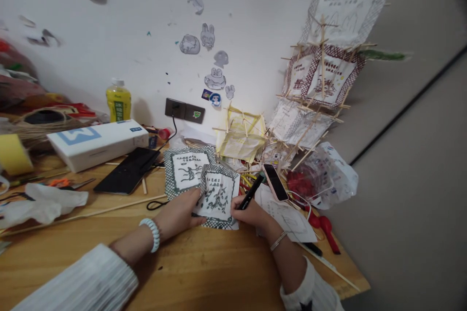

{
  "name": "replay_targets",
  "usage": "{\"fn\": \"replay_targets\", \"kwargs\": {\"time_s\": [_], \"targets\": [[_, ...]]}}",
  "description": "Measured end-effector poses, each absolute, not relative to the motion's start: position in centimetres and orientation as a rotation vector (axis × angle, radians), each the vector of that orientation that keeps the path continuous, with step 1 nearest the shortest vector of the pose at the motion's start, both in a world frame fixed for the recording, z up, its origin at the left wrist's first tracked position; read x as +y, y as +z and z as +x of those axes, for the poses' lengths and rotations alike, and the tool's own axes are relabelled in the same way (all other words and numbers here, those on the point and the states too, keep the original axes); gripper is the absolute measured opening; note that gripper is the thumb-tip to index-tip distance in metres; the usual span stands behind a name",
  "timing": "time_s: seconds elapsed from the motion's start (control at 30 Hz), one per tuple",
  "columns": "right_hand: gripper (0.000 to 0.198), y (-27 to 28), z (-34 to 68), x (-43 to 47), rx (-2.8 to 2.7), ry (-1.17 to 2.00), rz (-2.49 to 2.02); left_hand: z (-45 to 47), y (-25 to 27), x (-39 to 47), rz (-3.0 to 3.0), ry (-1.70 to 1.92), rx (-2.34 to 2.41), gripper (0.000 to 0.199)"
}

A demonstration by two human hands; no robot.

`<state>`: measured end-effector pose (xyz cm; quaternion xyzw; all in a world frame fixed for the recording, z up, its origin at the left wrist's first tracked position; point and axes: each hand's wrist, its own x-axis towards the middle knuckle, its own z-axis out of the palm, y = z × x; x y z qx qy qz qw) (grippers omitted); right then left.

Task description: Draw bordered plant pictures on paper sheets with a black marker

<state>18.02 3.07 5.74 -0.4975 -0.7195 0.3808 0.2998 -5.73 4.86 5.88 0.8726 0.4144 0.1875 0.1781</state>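
My right hand (250,211) is closed around a black marker pen (251,192), its lower end close to the right edge of a paper drawing (219,197). That sheet has a dark green crosshatched border, lines of writing and a leafy branch. At its left edge, my left hand (184,209) holds the paper, thumb low and fingers higher up; some fingertips are hidden. A second green-bordered drawing (186,170) lies partly beneath the first. Right of the pen hand are a phone (275,182) and a sketched white sheet (292,218).
A stick-and-paper structure (321,77) rises at the right, near a yellow paper frame (242,136). On the left lie a white box (98,143), a black tablet-like device (127,172) and a yellow tape roll (14,153). Red scissors handles (328,231) sit near the right table edge.
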Motion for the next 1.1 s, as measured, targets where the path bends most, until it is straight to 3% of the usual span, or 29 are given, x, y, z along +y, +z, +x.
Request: {"fn": "replay_targets", "kwargs": {"time_s": [0.4, 1.1], "targets": [[0.013, 6.23, 18.38, 3.07, -1.923, 1.169, -1.32, -5.66, 5.9, 4.8, 2.474, 0.525, 1.179, 0.032], [0.011, 5.82, 18.01, 2.54, -1.958, 1.067, -1.263, -5.75, 5.58, 5.03, 2.487, 0.523, 1.162, 0.034]]}}
